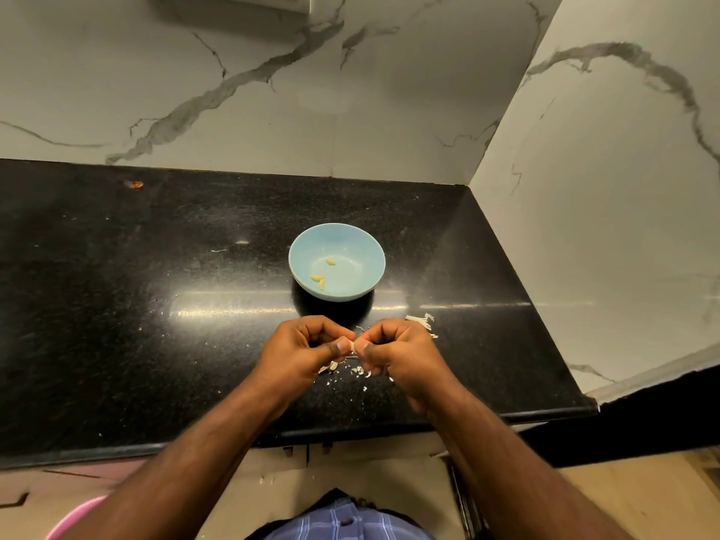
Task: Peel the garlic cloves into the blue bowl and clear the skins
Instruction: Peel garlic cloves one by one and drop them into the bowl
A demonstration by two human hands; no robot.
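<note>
Both hands, left (307, 346) and right (397, 350), pinch one garlic clove (353, 346)

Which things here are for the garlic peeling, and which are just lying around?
For the job:
- left hand and right hand, fingers pinching a clove
- blue bowl
- three peeled cloves in the bowl
- skins on the counter

Just lying about:
- orange speck at the far left of the counter
- pink tub on the floor
</note>
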